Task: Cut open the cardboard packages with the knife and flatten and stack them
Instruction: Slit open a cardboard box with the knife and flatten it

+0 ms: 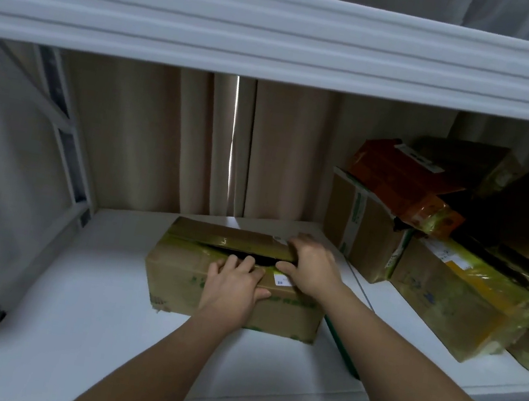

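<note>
Risk, flap: the top seam is only partly split, so a hard pull here could well tear the flap crooked rather than free it cleanly.
Risk, slide: nothing pins the cardboard box (236, 282) down but the two hands; a sharp tug may skid it across the smooth white shelf (90, 328).
Risk, fingers: fingertips sit right at the dark slit, where stiff tape edges could nick them. No knife in view.
Left hand (233, 287): lies on the near top panel, fingers fairly straight, tips at the gap.
Right hand (311, 266): fingers curled round the edge of the far flap, gripping it.
Box look: brown, green print, glossy yellowish tape, a white label by the right hand, a scuffed lower-left corner.
Box place: mid-shelf, in front of the beige curtain (162, 135), apart from the piled packages (451, 282) at right.
</note>
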